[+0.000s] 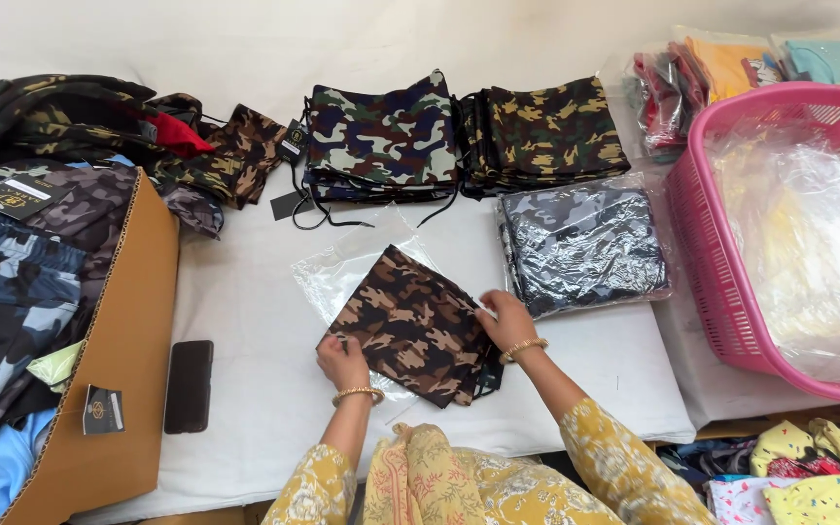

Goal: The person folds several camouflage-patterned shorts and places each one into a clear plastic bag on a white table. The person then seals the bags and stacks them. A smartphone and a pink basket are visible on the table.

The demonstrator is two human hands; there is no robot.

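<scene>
A folded brown camouflage garment [407, 321] lies on a clear plastic bag [342, 264] on the white table cover [245, 311]. My left hand [343, 362] grips the garment's near left corner. My right hand [507, 318] presses on its right edge, fingers bent over the fabric. Both wrists wear gold bangles, and the sleeves are yellow with a floral print.
Two stacks of folded camouflage garments [381, 136] [548, 131] sit at the back. A bagged grey camouflage pack [580, 243] lies to the right. A pink basket [702, 233] holds plastic bags. A cardboard box [119, 360] of clothes and a black phone [189, 385] are on the left.
</scene>
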